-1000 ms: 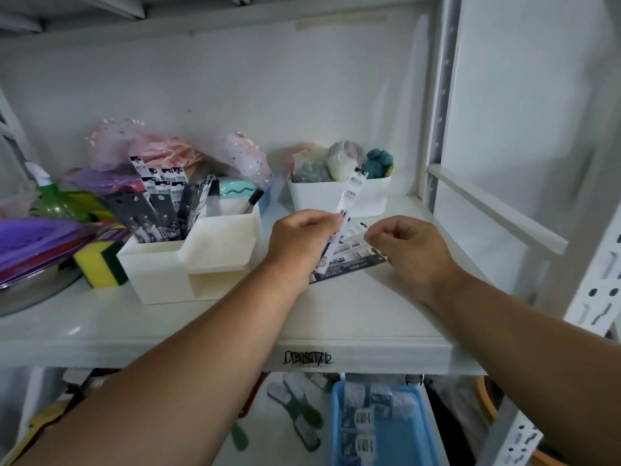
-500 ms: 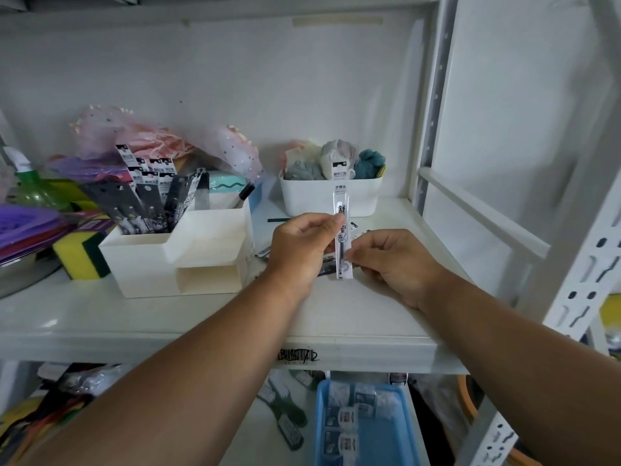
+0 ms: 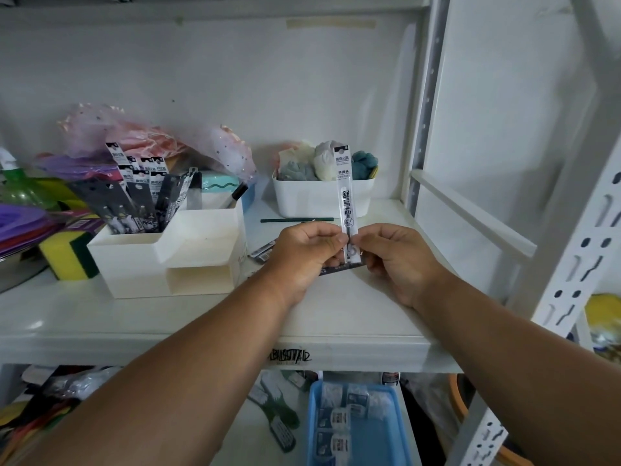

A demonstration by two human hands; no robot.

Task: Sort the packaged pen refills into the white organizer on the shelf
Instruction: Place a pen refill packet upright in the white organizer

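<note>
Shelf [image 3: 201, 317] carries the white organizer [image 3: 168, 253], refills already standing in its rear compartment. Right of it, your left hand [image 3: 302, 253] and right hand [image 3: 400, 260] each pinch one upright packaged refill [image 3: 346, 203]. Next, carry it left and drop it in.

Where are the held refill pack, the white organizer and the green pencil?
refill pack [image 3: 346, 196], head view, printed middle.
white organizer [image 3: 134, 264], head view, front wall.
green pencil [image 3: 295, 219], head view, mid-shaft.

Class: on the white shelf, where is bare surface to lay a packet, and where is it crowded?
Bare: the front strip of the shelf below the white organizer, and the right part beside the upright post. Crowded: the left end around the sponge, and behind the organizer.
</note>
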